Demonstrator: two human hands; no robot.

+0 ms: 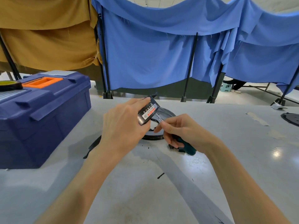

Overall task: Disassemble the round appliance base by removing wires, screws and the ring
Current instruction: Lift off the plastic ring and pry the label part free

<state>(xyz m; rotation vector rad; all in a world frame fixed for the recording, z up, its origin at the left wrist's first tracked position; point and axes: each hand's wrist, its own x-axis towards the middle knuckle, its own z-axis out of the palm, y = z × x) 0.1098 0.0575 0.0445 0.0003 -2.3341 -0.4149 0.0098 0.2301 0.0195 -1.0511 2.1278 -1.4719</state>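
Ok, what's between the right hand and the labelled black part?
Head view: the screwdriver's thin metal shaft, from the right hand up to the labelled black part in the left hand.

Only bare hands and bare forearms are shown of the person. The slender, bare left forearm (90,175) is seen uncovered along its whole visible length, narrowing gradually toward the wrist. The slender, bare right forearm (234,175) is uncovered in the same way and tapers likewise. On the back of the bare left hand (124,125), rounded knuckles and faint tendon ridges can be made out. A short, plain nail is seen on one of its fingertips (147,98). Long, slim fingers (161,125) with small knuckle creases are shown on the bare right hand (182,130).
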